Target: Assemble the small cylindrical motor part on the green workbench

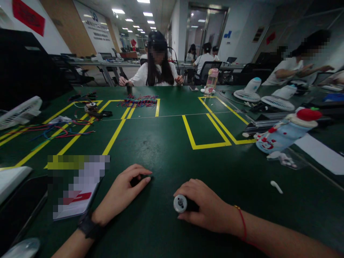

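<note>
— What am I looking at on your feed?

— A dark green table (161, 150) marked out with yellow tape lines (206, 145) into boxes. It's a long open office: ceiling light panels, glass doors at the back, rows of desks and chairs. A person in white (154, 73) sits across from me with a bundle of coloured wires (138, 102) in front of them; another person (292, 68) works off to the right, and more sit further back.

— And your hands?

— My right hand (206, 208) is curled round a small cylindrical motor (180, 203), fingers pressed on its dark body, the pale round end facing me. It sits low in the middle of the table, close to me. My left hand (120, 195) lies flat just beside it, thumb and forefinger pinching a small dark piece (135, 180) against the surface; I can't tell what that is.

— Anything else around?

— Loose red and blue wires (61, 130) on the left, a white fan (18, 113) at the left edge, two more small fans (247, 91) on the right, a clear pink-topped bottle (211, 81), and a pale blue bottle with a red cap (287, 130) lying tilted.

— Any writing?

— A wall board (96, 27) carries text, too small to read. Red signs (28, 16) on the left wall are unreadable too. The card (77, 190) by my left hand is blurred.
</note>
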Available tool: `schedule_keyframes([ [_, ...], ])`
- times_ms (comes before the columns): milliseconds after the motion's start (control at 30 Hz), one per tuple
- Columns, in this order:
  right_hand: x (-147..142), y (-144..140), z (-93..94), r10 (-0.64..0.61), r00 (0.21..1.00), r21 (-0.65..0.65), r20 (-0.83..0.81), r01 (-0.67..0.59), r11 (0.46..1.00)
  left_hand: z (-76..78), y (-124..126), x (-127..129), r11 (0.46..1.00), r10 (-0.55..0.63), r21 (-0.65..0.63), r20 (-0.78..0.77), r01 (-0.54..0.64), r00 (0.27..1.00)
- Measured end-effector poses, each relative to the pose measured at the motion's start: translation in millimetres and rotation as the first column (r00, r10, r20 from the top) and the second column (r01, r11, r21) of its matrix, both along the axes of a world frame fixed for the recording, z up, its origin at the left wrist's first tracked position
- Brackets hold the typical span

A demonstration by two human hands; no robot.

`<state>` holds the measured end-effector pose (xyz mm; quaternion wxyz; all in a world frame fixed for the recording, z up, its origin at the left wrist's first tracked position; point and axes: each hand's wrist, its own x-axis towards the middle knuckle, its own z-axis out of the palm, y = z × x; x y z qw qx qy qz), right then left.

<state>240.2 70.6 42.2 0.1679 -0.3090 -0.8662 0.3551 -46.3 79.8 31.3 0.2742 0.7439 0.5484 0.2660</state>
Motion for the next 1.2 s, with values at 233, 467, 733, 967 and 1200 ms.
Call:
schedule_keyframes([
  [233,-2.8,0.1,-1.7,0.0,1.0,0.032,0.013,0.0,0.999,12.3,-27.7,40.1,0.966,-0.214,-0.117,0.126,0.229,0.969],
  [467,-5.2,-0.3,-1.2,0.003,0.999,0.054,0.049,-0.005,0.999,24.2,-39.7,69.5,0.96,-0.249,-0.028,0.358,0.278,0.9],
  [733,-2.3,-0.4,-1.1,0.005,0.999,0.044,0.043,-0.006,0.999,24.3,-37.8,58.0,0.989,-0.149,0.046,0.32,0.142,0.935],
  [967,-0.9,0.3,-1.5,0.01,1.0,0.023,0.013,-0.01,1.0,5.2,-20.7,24.3,0.951,-0.303,-0.034,0.108,0.308,0.947],
  [1200,-1.3,1.6,-1.8,0.005,1.0,0.01,0.019,-0.005,1.0,-2.5,-16.3,22.7,0.94,-0.339,0.017,-0.08,0.342,0.937],
])
